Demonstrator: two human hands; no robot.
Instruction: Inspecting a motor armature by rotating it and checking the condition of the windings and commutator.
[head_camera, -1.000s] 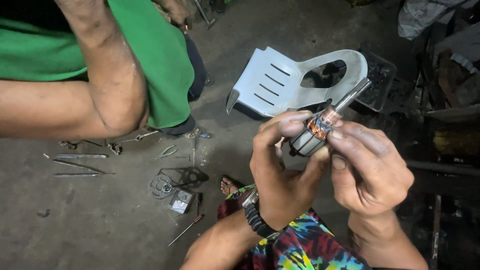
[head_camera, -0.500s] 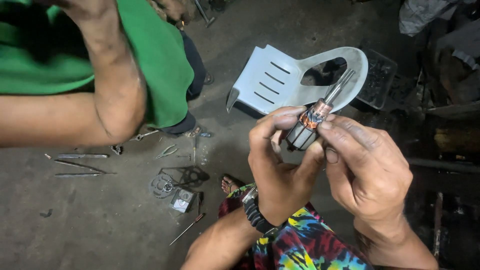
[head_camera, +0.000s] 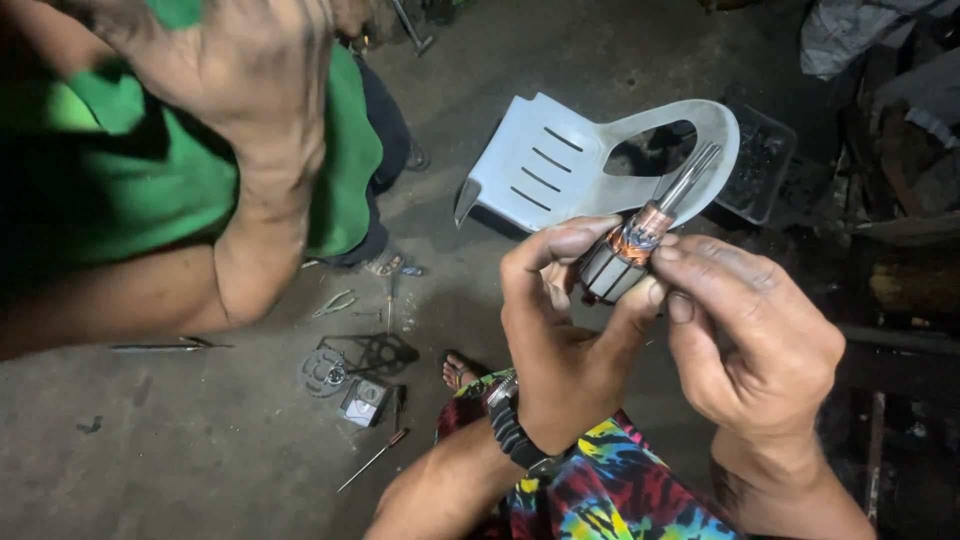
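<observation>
Motor armature (head_camera: 625, 255), copper-wound, steel shaft tilted: grip of left hand (head_camera: 565, 340) and right hand (head_camera: 755, 335) clamped on it, above concrete floor (head_camera: 180, 450); white plastic chair (head_camera: 560, 165) behind.

A white plastic chair (head_camera: 560, 165) lies tipped on the concrete floor (head_camera: 150, 450); pliers (head_camera: 333, 303) and a screwdriver (head_camera: 372, 460) lie nearby.

Co-worker's arm (head_camera: 250, 180) close at left

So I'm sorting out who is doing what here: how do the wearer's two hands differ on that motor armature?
The left hand wraps the motor armature from below and wears a dark wristband; the right hand has a bare wrist and only touches the coppery end with its fingers. Both are grimy and meet at the armature.
</observation>
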